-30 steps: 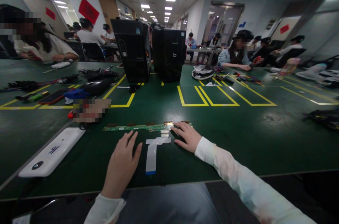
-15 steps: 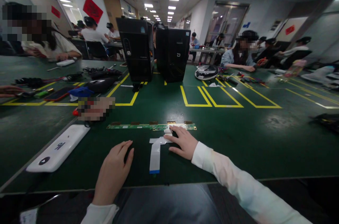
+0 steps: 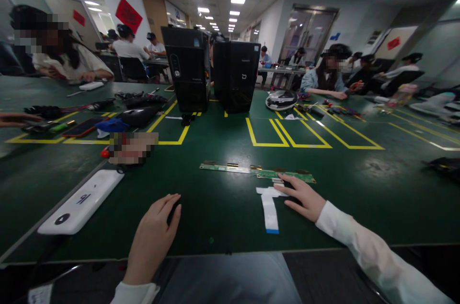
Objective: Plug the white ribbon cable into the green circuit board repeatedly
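Note:
A long, thin green circuit board point(image 3: 251, 169) lies on the green table point(image 3: 223, 213), slightly slanted. A white flat ribbon cable point(image 3: 269, 208) with a blue tip runs from it towards me. My right hand point(image 3: 302, 197) rests on the table with fingers stretched, its fingertips touching the top of the ribbon cable beside the board. My left hand point(image 3: 153, 234) lies flat on the mat near the table's front edge, fingers apart, holding nothing.
A white oblong device point(image 3: 81, 202) lies at the left. Two black computer towers point(image 3: 212, 75) stand at the centre back. Tools, cables and a phone point(image 3: 82, 126) are strewn at the back left. Other people sit around the table. Yellow lines mark the mat.
My right hand has slid the circuit board and ribbon cable to the right. My left hand drew back slightly towards the table edge.

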Available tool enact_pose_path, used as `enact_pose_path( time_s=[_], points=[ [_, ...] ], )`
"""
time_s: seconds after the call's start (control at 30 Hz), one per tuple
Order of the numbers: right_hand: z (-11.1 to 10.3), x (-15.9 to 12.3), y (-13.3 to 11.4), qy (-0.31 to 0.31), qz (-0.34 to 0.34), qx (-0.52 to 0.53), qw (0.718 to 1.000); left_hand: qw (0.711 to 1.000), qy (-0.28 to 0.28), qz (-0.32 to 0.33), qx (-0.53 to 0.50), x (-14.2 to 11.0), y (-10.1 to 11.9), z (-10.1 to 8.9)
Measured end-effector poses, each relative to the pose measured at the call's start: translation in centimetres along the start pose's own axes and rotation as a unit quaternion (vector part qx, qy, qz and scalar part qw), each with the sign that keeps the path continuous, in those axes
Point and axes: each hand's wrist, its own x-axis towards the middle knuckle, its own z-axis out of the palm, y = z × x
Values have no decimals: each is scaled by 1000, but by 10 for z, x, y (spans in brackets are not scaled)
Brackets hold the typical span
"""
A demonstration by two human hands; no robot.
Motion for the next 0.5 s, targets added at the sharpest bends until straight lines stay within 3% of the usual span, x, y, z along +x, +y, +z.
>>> enact_pose_path(
  time_s=[0.33,0.5],
  points=[
    [-34,-140,117,51,192,-34,979,1000,-8,-2,12,0,0,1],
    [-49,-188,160,66,266,-58,960,1000,1,2,14,1,0,2]
  ],
)
